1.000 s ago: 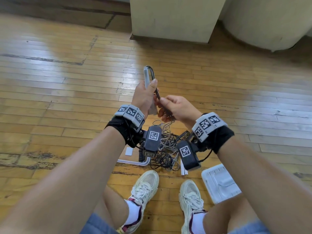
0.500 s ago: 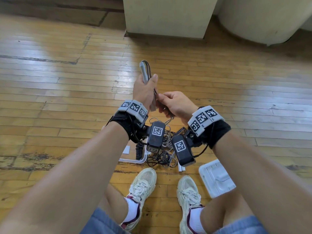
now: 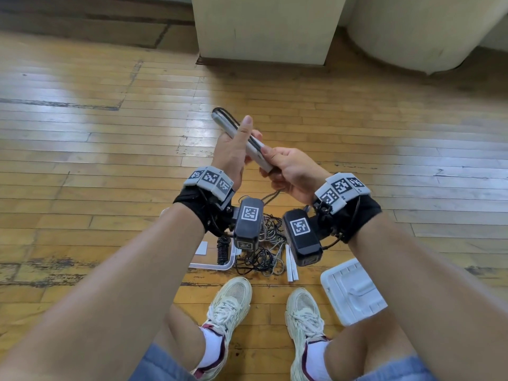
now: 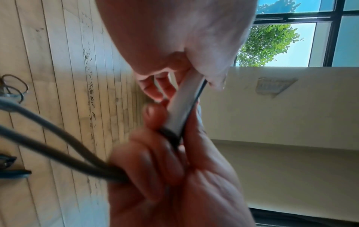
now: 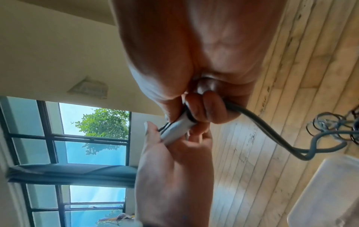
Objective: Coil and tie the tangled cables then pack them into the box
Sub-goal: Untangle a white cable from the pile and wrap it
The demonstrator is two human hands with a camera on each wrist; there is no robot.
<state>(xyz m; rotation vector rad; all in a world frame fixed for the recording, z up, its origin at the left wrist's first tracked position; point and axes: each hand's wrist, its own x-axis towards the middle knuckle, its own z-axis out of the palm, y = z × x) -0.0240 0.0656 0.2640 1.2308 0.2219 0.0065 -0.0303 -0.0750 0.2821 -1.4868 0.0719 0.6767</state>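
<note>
I see the left hand point(image 3: 233, 152) gripping a flat, smooth grey bar point(image 3: 239, 136), thumb laid along it. Right hand point(image 3: 291, 171) curls round its lower end, pinching the dark rubbery cable point(image 5: 272, 132). Bar slants up-left. Tangled cables point(image 3: 264, 251) lie on plank floor point(image 3: 82, 160) beside the ribbed white box point(image 3: 354, 292).

The wrist cameras point(image 3: 248, 220) cover much of the tangled cables point(image 3: 264, 254) on the floor; the white box point(image 3: 354, 291) is partly behind the right forearm; the dark cable point(image 4: 58, 153) blurs in the left wrist view
</note>
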